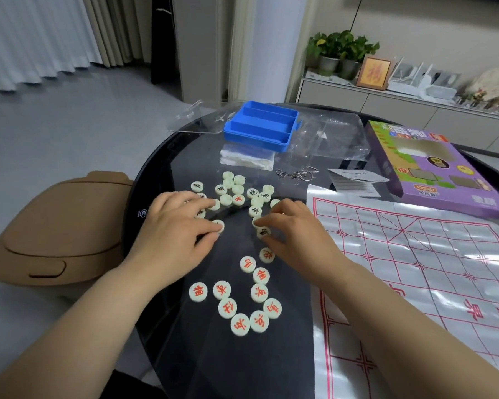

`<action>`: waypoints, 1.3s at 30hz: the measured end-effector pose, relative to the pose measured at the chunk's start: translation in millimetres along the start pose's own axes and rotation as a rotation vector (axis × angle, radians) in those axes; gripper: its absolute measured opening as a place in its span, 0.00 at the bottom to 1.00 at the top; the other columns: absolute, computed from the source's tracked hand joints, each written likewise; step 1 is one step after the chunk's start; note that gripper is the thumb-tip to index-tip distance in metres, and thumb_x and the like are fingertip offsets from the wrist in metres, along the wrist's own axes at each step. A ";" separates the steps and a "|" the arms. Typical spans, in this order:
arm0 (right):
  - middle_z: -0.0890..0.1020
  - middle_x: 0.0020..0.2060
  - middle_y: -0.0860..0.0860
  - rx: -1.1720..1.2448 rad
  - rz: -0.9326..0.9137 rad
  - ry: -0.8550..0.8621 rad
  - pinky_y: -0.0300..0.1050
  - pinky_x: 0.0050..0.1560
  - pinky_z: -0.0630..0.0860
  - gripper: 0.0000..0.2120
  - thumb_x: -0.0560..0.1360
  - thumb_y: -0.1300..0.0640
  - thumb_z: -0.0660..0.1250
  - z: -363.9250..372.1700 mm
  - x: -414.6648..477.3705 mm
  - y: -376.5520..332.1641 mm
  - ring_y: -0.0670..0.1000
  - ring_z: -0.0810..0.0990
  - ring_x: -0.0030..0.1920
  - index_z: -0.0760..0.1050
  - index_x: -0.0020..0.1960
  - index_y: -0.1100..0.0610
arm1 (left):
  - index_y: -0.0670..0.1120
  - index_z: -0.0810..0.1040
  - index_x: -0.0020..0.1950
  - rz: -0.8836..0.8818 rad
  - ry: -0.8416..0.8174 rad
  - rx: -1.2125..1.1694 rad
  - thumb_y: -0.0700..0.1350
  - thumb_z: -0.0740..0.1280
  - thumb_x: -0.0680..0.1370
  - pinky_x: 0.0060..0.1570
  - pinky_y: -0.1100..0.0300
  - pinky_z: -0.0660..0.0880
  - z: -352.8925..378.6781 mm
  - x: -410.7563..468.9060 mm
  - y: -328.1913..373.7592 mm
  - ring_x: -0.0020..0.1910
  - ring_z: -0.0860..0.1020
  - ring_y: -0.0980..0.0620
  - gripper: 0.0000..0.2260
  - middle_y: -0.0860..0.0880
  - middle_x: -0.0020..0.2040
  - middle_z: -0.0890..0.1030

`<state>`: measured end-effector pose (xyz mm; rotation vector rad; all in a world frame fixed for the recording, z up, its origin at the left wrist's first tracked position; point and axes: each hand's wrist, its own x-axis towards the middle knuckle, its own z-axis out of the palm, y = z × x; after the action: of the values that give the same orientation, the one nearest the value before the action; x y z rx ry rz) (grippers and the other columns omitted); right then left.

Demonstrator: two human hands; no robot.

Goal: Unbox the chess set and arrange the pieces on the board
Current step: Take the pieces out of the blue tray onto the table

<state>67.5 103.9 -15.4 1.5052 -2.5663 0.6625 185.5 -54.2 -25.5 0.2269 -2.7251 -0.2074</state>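
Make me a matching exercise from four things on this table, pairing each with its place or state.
Things:
1. blue tray
2. purple box
3. board sheet
4. red-lettered pieces

Places or states:
A. spread flat at the right, no pieces on it
B. clustered nearest the person
C. far side, compartments empty
D. far right, beyond the board sheet

Pairs: 1-C, 2-D, 3-A, 4-B.

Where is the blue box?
In the head view, the blue box sits at the far edge of the table, just behind a small white bag and the pile of chess pieces, left of the purple box.
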 end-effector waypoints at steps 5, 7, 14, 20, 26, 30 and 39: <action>0.81 0.37 0.56 -0.021 -0.034 -0.018 0.43 0.37 0.68 0.04 0.66 0.63 0.70 1.8 1.6 -4.1 0.60 0.79 0.40 0.82 0.40 0.61 | 0.50 0.84 0.40 -0.170 0.028 -0.026 0.54 0.56 0.70 0.57 0.59 0.54 -5.9 -12.9 -10.6 0.54 0.70 0.51 0.18 0.48 0.49 0.83; 0.82 0.41 0.57 -0.027 -0.018 -0.044 0.44 0.39 0.69 0.05 0.69 0.63 0.69 0.0 3.2 -7.5 0.59 0.79 0.44 0.82 0.43 0.62 | 0.48 0.84 0.45 -0.235 0.030 -0.034 0.53 0.57 0.71 0.62 0.62 0.50 -4.9 -15.5 -15.1 0.58 0.73 0.46 0.17 0.48 0.53 0.81; 0.83 0.46 0.56 0.047 -0.099 -0.039 0.37 0.46 0.69 0.09 0.72 0.65 0.64 5.3 15.5 -25.6 0.56 0.80 0.49 0.81 0.49 0.62 | 0.45 0.82 0.52 -0.289 0.091 -0.015 0.51 0.54 0.73 0.66 0.60 0.44 -2.7 -18.7 -22.8 0.65 0.69 0.45 0.20 0.48 0.59 0.79; 0.80 0.56 0.53 0.142 -0.010 -0.065 0.33 0.50 0.62 0.17 0.75 0.67 0.58 3.6 21.7 -32.9 0.52 0.73 0.59 0.76 0.60 0.56 | 0.45 0.77 0.60 -0.321 0.082 -0.046 0.53 0.50 0.72 0.67 0.60 0.42 2.1 -12.0 -29.9 0.69 0.64 0.49 0.24 0.49 0.65 0.74; 0.78 0.57 0.55 0.049 0.177 -0.047 0.39 0.52 0.65 0.17 0.75 0.66 0.55 -2.5 15.6 -3.9 0.55 0.72 0.58 0.73 0.61 0.56 | 0.51 0.68 0.68 -0.089 -0.060 -0.148 0.61 0.37 0.66 0.64 0.68 0.34 -2.7 -8.5 -16.7 0.67 0.50 0.66 0.37 0.57 0.70 0.64; 0.75 0.59 0.55 0.074 0.139 -0.103 0.42 0.56 0.67 0.20 0.73 0.68 0.56 1.5 13.2 -8.3 0.56 0.71 0.61 0.73 0.61 0.54 | 0.53 0.59 0.72 -0.090 -0.186 -0.070 0.62 0.32 0.65 0.64 0.65 0.31 3.6 -6.1 -12.6 0.65 0.41 0.69 0.39 0.59 0.74 0.55; 0.74 0.58 0.53 0.185 0.001 -0.217 0.31 0.50 0.60 0.24 0.72 0.70 0.54 9.9 21.9 -32.1 0.50 0.68 0.61 0.71 0.63 0.53 | 0.56 0.61 0.71 -0.090 -0.140 -0.056 0.61 0.38 0.69 0.65 0.63 0.32 0.6 -6.5 -10.1 0.73 0.47 0.59 0.33 0.59 0.74 0.55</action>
<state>85.0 68.7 -7.7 1.7207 -2.7279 0.7975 192.4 -62.8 -30.3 0.3308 -2.8457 -0.3362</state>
